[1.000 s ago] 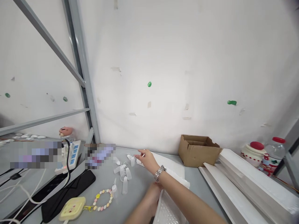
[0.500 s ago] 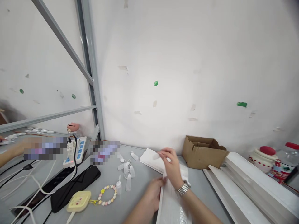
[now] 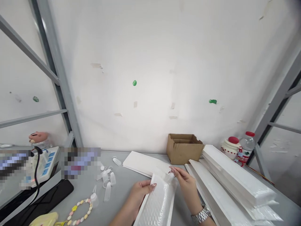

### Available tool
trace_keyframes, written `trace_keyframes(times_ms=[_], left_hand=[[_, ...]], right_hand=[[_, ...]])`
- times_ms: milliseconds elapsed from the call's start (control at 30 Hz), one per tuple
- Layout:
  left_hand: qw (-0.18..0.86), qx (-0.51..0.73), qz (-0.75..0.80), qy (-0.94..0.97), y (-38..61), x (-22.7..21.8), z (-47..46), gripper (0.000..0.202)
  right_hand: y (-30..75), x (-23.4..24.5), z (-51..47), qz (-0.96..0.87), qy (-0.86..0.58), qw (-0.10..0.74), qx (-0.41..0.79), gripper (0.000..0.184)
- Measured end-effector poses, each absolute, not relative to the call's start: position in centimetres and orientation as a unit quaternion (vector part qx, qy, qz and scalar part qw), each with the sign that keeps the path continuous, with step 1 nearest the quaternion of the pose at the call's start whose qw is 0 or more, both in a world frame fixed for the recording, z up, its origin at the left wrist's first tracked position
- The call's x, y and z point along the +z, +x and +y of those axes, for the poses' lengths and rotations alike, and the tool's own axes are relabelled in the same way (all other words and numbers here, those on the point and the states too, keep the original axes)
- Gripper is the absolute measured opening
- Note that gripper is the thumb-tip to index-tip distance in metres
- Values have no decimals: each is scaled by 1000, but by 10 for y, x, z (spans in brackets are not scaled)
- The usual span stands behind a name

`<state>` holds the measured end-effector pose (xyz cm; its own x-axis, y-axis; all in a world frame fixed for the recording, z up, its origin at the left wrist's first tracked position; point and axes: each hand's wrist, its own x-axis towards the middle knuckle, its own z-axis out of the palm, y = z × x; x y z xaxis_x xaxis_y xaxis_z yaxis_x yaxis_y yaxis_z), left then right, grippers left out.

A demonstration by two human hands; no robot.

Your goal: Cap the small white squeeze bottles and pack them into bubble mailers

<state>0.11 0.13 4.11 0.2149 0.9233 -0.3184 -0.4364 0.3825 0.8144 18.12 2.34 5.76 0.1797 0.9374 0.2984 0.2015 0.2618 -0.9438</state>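
A white bubble mailer [image 3: 156,201] stands tilted over the table in front of me, its bubbled face toward me. My left hand [image 3: 143,191] grips its left edge, with the thumb on the bubbled face. At the top right corner, the fingertips of my right hand [image 3: 184,180] pinch the mailer's thin, see-through edge. Whether a small item is also between those fingers, I cannot make out. Behind the mailer lie flat white mailers [image 3: 143,163]. Several small translucent squeeze bottles [image 3: 107,191] lie to the left, and one with a thin nozzle [image 3: 94,199] stands upright.
A brown cardboard box [image 3: 185,150] stands against the wall. Stacked white mailers [image 3: 225,191] fill the right side, with a jar [image 3: 230,149] and a red-capped bottle [image 3: 246,147] behind. On the left are a black phone [image 3: 54,197], a bead bracelet [image 3: 77,213] and a power strip [image 3: 47,166].
The view has turned right. The mailer now shows its bubbled face to me. My right hand, which held a small translucent thing above the mailer, has come down to its top right corner.
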Motion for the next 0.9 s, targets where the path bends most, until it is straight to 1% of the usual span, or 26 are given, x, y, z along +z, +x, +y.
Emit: trace_keyframes(times_ms=[100, 200, 267, 433, 533, 600, 667, 767, 833, 900], left_hand=[[711, 471, 409, 325, 0, 40, 2, 34], [703, 470, 409, 342, 0, 40, 2, 38], [697, 472, 414, 348, 0, 40, 3, 39], [674, 490, 425, 353, -2, 38, 5, 39], [667, 497, 426, 356, -2, 39, 4, 37], [664, 500, 427, 355, -1, 39, 4, 36], [663, 503, 426, 355, 0, 38, 4, 34], [659, 509, 423, 356, 4, 35, 5, 30], [648, 522, 421, 361, 6, 32, 7, 40], [630, 542, 417, 366, 6, 28, 9, 39]], right_hand=[[174, 58, 21, -529, -528, 562, 354, 36], [170, 56, 19, -517, -529, 553, 384, 34], [166, 54, 17, -533, -528, 539, 384, 34], [157, 41, 16, -612, -538, 457, 357, 48], [157, 37, 16, -665, -524, 419, 327, 51], [158, 40, 14, -688, -521, 424, 275, 46], [154, 48, 11, -696, -519, 445, 222, 35], [133, 68, 4, -721, -491, 448, 193, 24], [105, 81, -1, -768, -451, 402, 212, 19], [72, 90, -5, -820, -404, 332, 233, 19]])
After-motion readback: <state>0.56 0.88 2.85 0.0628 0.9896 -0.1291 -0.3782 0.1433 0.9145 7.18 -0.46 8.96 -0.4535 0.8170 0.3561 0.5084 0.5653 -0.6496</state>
